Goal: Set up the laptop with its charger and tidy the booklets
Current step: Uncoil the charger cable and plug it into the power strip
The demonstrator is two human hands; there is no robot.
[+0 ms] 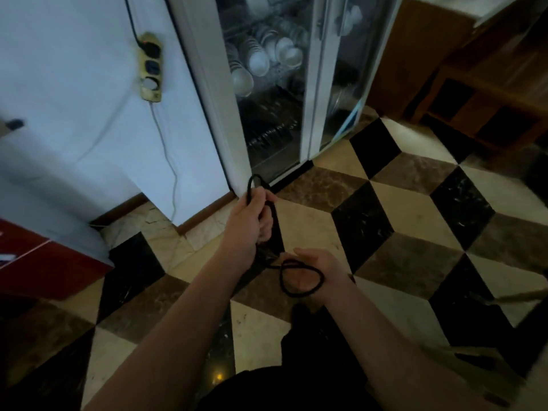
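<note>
Single head-worn wide-angle view, forward and downward, near above the checkered floor (415, 221).

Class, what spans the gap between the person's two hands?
In the head view, a black cable runs from the left hand, which grips it, to a loop lying over the right hand.
</note>
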